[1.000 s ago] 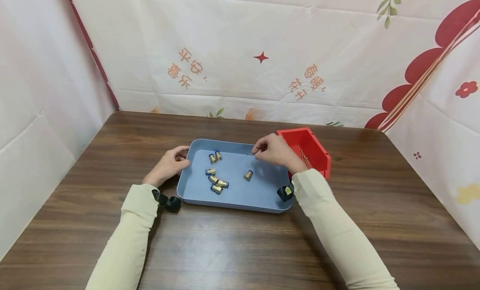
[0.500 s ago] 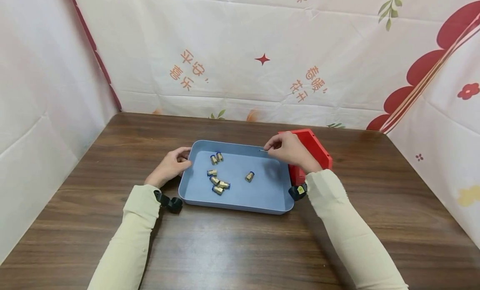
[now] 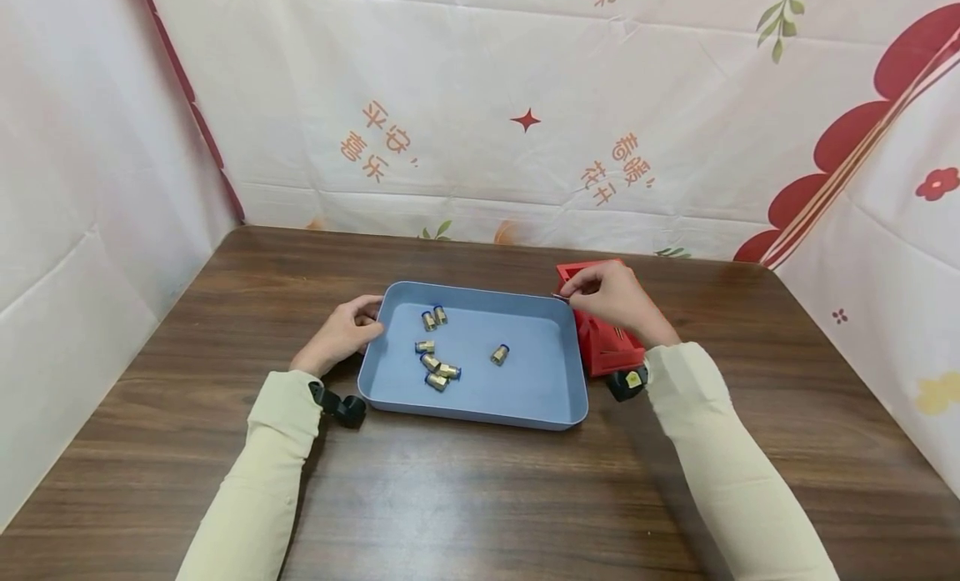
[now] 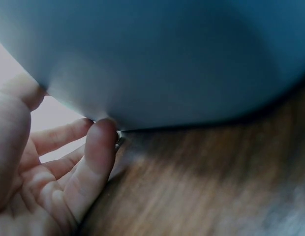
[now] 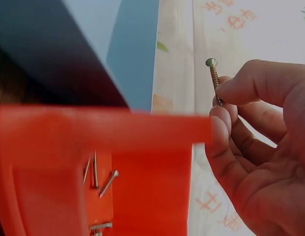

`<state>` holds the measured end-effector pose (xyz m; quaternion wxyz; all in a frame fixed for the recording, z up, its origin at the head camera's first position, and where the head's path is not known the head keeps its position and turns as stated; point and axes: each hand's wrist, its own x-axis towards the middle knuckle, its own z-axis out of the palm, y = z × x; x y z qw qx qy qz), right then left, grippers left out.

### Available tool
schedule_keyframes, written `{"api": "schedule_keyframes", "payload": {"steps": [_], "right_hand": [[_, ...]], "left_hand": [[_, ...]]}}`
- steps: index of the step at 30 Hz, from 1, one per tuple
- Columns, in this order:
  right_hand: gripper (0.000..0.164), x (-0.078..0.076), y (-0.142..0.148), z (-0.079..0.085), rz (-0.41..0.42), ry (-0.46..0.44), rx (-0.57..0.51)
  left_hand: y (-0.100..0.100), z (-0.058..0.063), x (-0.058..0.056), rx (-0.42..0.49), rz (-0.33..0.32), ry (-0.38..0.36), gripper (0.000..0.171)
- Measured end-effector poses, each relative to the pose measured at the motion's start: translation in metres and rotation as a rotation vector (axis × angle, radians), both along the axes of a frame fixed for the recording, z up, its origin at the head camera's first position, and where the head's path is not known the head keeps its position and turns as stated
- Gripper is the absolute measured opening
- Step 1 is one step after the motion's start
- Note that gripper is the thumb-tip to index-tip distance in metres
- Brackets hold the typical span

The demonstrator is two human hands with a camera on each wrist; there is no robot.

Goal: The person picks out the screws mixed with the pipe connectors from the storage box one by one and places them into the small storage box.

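My right hand pinches a brass-coloured screw between thumb and fingertips, its flat head pointing up and away in the right wrist view. That hand is over the red bin, just past the tray's right rim. Inside the bin lie several more screws. My left hand holds the left end of the blue tray, thumb at the rim and fingertips along its outer wall. Several brass pneumatic fittings with blue collars are grouped in the tray's left half; a single fitting lies right of centre.
The tray and bin stand side by side on a dark wooden table. A printed white curtain hangs behind the table and along both sides. Part of the bin is hidden under my right hand.
My right hand has moved right with the screw, from over the tray's far right part to over the red bin. The left hand, tray and fittings stay put.
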<state>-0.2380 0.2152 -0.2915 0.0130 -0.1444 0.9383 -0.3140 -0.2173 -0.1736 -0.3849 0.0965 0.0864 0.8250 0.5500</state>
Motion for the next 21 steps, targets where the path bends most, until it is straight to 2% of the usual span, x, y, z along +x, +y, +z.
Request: {"api": "schedule_keyframes", "payload": {"steps": [12, 21], "right_hand": [[0.027, 0.004, 0.029, -0.001, -0.100, -0.083, 0.033], [0.026, 0.008, 0.040, -0.003, -0.115, -0.078, 0.026]], "left_hand": [[0.000, -0.001, -0.001, -0.006, -0.004, 0.022, 0.053], [0.000, -0.001, -0.001, -0.008, 0.001, 0.018, 0.053]]}}
